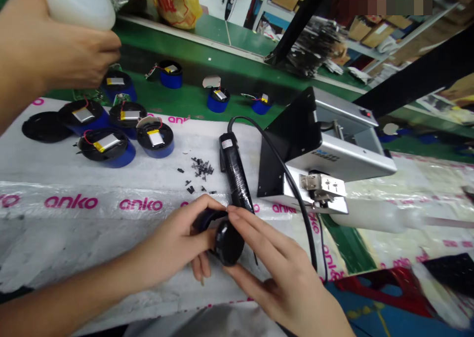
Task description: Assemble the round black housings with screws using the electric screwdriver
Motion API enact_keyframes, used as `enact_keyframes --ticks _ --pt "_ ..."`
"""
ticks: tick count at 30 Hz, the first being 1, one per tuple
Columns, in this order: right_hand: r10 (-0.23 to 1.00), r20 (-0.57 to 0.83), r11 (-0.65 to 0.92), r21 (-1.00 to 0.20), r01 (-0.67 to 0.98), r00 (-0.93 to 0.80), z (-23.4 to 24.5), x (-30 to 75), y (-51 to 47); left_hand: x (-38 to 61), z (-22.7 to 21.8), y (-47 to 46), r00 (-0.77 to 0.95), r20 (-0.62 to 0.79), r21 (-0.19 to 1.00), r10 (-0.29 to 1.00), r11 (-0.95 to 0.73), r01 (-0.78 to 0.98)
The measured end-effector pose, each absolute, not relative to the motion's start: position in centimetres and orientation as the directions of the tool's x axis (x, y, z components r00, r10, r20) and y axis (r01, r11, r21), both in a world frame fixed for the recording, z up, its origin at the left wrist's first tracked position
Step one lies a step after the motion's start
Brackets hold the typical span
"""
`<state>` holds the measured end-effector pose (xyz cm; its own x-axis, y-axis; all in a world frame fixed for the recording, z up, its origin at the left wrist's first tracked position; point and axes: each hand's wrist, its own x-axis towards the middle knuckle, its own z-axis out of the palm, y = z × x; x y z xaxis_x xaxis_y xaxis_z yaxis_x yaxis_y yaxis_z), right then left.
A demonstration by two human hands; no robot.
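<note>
In the middle foreground, my left hand [181,241] is closed around a dark round housing, partly hidden by my fingers. My right hand [279,265] grips a glossy black round cap [229,243] by its edge with fingers and thumb, and my left thumb presses against it too. Cap and housing touch or overlap; whether they are joined I cannot tell. Just beyond my fingers lies a black electric screwdriver [236,171] with a cable. Small black plastic pieces [202,167] are scattered left of it.
Several blue round housings [126,155] with batteries and wires stand at left and behind. A black disc [46,126] lies beside them. A silver-and-black screw feeder [326,144] stands right, near a white bottle [374,216]. Another person's hand [70,46] holds a translucent white container [81,4] upper left.
</note>
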<state>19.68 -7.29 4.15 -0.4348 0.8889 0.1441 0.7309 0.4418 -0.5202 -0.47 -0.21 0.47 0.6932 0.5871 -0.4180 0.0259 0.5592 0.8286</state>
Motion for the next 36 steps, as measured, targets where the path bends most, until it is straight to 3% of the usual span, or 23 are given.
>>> enact_keyframes --ticks 6,14,26,32,34,36 --pt "0.859 0.096 0.470 -0.536 0.701 -0.502 4.2 19.1 -6.1 -2.8 -0.2 2.4 0.923 -0.262 0.675 0.283 0.737 -0.035" --pt "0.850 0.095 0.495 -0.484 0.722 -0.519 4.4 18.7 -5.7 -3.0 -0.9 2.7 0.947 -0.212 0.625 0.242 0.778 -0.058" --pt "0.871 0.078 0.473 -0.401 0.785 -0.485 4.2 18.5 -5.7 -2.8 -0.8 2.0 0.939 -0.209 0.698 0.274 0.714 -0.053" --pt "0.862 0.128 0.487 -0.474 0.733 -0.490 4.6 18.6 -6.0 -1.0 0.5 -0.4 0.722 -0.427 0.832 0.545 0.549 0.078" --pt "0.912 0.134 0.396 -0.534 0.747 -0.388 5.0 19.1 -6.9 -0.6 0.5 -0.8 0.685 -0.453 0.832 0.571 0.546 0.095" --pt "0.968 0.193 0.244 -0.581 0.776 -0.160 5.1 19.7 -7.8 -0.4 0.1 -0.8 0.662 -0.481 0.827 0.575 0.549 0.123"
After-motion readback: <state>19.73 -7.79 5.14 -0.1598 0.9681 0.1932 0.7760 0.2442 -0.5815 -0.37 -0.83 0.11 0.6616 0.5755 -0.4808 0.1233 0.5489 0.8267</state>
